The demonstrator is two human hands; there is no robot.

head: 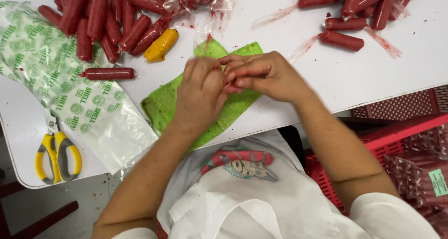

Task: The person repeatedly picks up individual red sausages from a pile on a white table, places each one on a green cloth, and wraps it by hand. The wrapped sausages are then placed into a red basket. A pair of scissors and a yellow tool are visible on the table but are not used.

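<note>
My left hand and my right hand meet over a green cloth on the white table. The fingers of both hands are curled together, pinching something small and reddish between them; it is blurred and mostly hidden, so I cannot tell what it is. Several dark red sausage-shaped sticks in clear wrap lie in a pile beyond my left hand. One loose red stick lies to the left, and a yellow stick sits by the pile.
More red sticks lie at the far right of the table. A green-printed plastic bag covers the left side, with yellow-handled scissors at the table's near-left corner. A red crate holding packed sticks stands at my right.
</note>
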